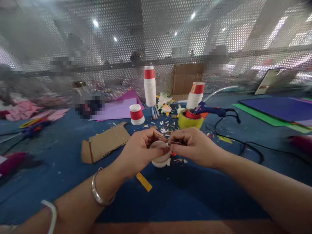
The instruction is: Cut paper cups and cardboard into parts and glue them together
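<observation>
My left hand (143, 148) is closed around a white paper cup (160, 161), with the thumb lying across it. The cup sits low over the blue table, in front of me. My right hand (195, 146) meets it from the right, fingers pinched on a thin strip (173, 141) at the cup's far edge. What the strip is made of is too small to tell. A little red shows beside the cup under the right fingertips. Paper scraps (165, 127) lie scattered just beyond both hands.
A yellow bowl (187, 123) holds a blue glue gun (211, 110), its black cord looping right. Cup stacks (149, 91) stand behind. Left lie cut cardboard (109, 141) and a red-white cup (136, 114); a yellow strip (144, 182) lies nearer. Coloured sheets (280, 109) are right.
</observation>
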`<state>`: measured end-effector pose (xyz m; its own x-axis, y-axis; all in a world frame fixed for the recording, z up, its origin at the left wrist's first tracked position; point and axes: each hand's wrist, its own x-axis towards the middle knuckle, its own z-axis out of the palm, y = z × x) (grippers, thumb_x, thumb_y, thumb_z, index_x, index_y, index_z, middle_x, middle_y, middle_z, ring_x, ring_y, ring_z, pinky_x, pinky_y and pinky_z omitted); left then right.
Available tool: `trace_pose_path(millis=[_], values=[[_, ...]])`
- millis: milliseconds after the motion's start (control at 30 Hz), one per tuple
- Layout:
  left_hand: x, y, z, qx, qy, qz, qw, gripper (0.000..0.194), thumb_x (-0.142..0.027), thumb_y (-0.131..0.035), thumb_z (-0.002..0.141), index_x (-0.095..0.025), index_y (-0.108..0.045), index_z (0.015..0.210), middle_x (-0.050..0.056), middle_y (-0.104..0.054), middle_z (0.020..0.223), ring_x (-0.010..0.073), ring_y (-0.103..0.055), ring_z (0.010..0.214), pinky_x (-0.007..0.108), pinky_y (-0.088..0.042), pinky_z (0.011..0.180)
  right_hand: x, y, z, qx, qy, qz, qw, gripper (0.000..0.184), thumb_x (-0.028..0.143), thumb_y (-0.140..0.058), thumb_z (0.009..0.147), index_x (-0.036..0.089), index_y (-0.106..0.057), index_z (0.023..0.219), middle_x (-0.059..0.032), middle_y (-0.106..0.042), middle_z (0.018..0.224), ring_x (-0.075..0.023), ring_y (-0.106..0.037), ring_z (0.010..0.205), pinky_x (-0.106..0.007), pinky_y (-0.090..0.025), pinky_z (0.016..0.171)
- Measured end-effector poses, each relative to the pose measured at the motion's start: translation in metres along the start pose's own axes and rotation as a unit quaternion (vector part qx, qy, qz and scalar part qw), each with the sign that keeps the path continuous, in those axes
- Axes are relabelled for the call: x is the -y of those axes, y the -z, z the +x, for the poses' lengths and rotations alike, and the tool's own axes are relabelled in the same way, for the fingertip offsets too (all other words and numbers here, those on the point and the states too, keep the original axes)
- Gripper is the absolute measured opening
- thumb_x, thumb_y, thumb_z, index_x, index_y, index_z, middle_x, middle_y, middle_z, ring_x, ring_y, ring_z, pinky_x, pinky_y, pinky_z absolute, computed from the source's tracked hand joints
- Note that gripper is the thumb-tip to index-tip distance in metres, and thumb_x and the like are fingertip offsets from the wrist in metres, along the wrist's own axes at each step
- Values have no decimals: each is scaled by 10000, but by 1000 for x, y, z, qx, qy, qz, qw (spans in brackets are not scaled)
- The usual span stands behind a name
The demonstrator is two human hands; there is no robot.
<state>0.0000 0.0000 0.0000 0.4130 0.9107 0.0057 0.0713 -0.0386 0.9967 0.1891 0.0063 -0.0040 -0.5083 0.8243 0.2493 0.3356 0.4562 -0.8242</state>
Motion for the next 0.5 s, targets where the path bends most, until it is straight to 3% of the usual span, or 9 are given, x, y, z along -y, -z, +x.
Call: trace_pose_path(millis=[133, 267, 500], values=[[2, 4, -2, 8, 28, 16, 999, 343, -199, -838, 652, -161, -629, 921, -14, -661, 793, 127, -594, 727, 246, -454, 670, -3, -2, -2, -1, -18, 2, 1000, 154, 237, -520, 763, 180, -526, 620, 43, -421, 601, -100, -383, 590, -243, -300, 545], [5, 7, -2, 10, 34, 69, 997, 287, -241, -844, 666, -151, -631, 837, -27, -619, 710, 111, -547, 658, 240, -417, 619, -6, -1, 0, 5, -29, -10, 1000, 178, 274, -536, 787, 183, -545, 634, 33, -449, 615, -109, -399, 600, -254, -319, 560], [3, 6, 1, -6, 60, -7, 998, 379, -361, -871, 652, -150, -600, 813, -14, -640, 688, 117, -583, 632, 249, -443, 607, -5, 3, 0, 18, -50, 31, 998, 267, 412, -566, 845, 174, -593, 726, 36, -438, 630, -109, -383, 587, -258, -306, 537]])
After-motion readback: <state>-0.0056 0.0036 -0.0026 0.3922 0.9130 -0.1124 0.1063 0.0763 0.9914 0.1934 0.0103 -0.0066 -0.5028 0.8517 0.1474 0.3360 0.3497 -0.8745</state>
